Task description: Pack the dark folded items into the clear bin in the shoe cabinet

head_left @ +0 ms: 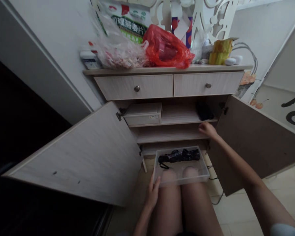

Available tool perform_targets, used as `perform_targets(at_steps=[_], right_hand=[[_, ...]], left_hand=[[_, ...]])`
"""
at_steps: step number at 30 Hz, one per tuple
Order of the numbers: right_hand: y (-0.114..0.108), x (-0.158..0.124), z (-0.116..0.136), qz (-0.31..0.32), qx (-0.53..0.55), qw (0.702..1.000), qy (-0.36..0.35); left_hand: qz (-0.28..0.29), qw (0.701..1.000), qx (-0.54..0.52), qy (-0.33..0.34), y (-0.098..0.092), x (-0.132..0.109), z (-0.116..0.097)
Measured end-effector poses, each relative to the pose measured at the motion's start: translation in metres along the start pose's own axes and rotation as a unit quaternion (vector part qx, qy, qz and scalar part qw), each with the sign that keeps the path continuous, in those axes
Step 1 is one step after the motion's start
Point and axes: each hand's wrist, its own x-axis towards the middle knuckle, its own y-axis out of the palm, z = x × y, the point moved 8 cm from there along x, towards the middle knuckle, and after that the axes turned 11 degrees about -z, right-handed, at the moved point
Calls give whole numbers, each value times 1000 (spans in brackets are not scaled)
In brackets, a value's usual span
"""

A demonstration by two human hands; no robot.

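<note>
A clear plastic box rests on my knees, and my left hand grips its near left corner. Inside it, along the far side, lies a folded dark plaid umbrella with a black wrist loop. My right hand is stretched forward in front of the cabinet shelves, toward their right end. Its fingers look bent but are blurred, and I see nothing in them. Just above and behind that hand, a black item sits on the upper shelf; its kind is too dark to tell.
Both cabinet doors, left and right, stand open beside me. A whitish drawer box occupies the upper shelf's left. Two closed drawers are above. A red plastic bag, an oat package and a yellow pack crowd the top.
</note>
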Motion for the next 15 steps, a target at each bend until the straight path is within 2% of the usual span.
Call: perform_targets(at_steps=[2,4,7,10,15], right_hand=[[-14,32,-21,-73,-43,994,69],[-18,56,-34,-105,-77,984,126],[0,80,-45,-67,-91,977,183],[20,88,-47,-48,-84,973,210],[32,84,-44,-91,-79,974,192]], left_hand=[[7,1000,0,-1,1,1,0],[9,1000,1,-3,2,0,-1],[-4,1000,8,-4,0,-2,0],[-5,1000,8,-9,-1,-3,5],[11,1000,9,-14,-4,1,9]])
